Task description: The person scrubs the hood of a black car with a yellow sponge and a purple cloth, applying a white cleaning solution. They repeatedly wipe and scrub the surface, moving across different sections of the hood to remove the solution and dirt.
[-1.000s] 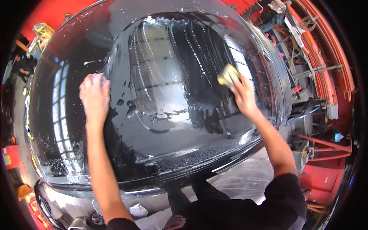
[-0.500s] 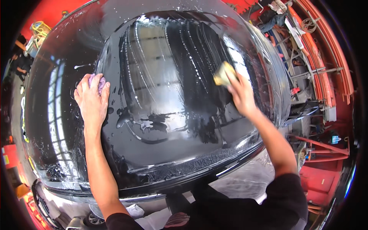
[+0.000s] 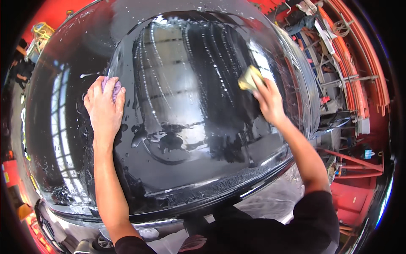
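Beneath both hands spreads a glossy black car panel (image 3: 173,173), perhaps a roof, streaked with water and milky residue. My left hand (image 3: 105,111) rests at the left border of the streaked area, its fingers curled around a crumpled purple cloth (image 3: 111,86). Toward the right side, my right hand (image 3: 270,101) grips a pale yellow block (image 3: 250,79), which looks like a sponge or a sanding pad. The block meets the wet surface near the right end of the streaks. Its underside is hidden.
Along the right stand red-orange racks (image 3: 344,55) with pipes, tools and cables. Clear plastic sheeting (image 3: 270,199) covers the car below the panel's near edge. At the far left, a person in dark clothes (image 3: 23,70) stands near a bucket (image 3: 36,50).
My right hand and the yellow block have shifted slightly up and to the right. My left hand with the purple cloth appears a little further right.
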Action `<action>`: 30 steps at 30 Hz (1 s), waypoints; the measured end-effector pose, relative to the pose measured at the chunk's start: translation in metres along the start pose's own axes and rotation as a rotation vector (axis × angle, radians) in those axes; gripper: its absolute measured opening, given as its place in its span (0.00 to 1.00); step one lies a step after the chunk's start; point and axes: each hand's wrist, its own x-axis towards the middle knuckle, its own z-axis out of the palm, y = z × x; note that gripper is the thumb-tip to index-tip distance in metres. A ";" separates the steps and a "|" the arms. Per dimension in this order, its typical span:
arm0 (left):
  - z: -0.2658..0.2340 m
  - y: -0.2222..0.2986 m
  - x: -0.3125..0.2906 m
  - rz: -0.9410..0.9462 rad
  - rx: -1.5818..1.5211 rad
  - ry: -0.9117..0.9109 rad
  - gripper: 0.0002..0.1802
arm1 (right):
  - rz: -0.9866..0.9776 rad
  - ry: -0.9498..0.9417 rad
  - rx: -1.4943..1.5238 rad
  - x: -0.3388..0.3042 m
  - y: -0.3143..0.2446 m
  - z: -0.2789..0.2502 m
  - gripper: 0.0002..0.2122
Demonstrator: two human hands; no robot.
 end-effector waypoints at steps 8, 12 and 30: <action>0.014 0.017 0.013 0.049 -0.086 -0.005 0.21 | 0.150 0.164 -0.234 0.185 0.111 0.084 0.22; 0.003 -0.007 0.002 0.026 -0.039 -0.012 0.20 | 0.043 0.022 -0.003 0.110 0.037 0.061 0.26; 0.005 -0.005 0.003 0.023 -0.021 -0.001 0.21 | 0.075 -0.080 -0.009 -0.042 0.034 -0.011 0.30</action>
